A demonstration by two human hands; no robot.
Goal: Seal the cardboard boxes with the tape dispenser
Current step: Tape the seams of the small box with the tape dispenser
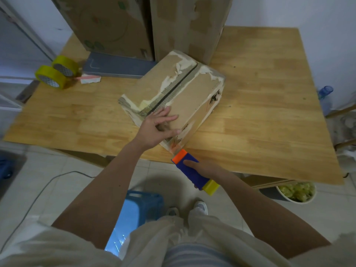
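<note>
left hand (158,125) flat on box (194,97)

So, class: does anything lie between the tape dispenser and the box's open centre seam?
Yes. The left hand rests flat on the brown cardboard box, between the blue-and-orange tape dispenser and the seam.

A box (173,93) sits on the table (269,112) near its near edge, turned at an angle. The left hand (157,128) rests on the box's near top. The dispenser (194,172), in the right hand (204,167), lies just near of the box's near corner. Two big boxes (154,26) stand at the far edge, a tray (115,66) before them. Two tape rolls (57,72) lie far left. A stool (138,211) stands on the floor below; a bucket (296,191) to the right.
</note>
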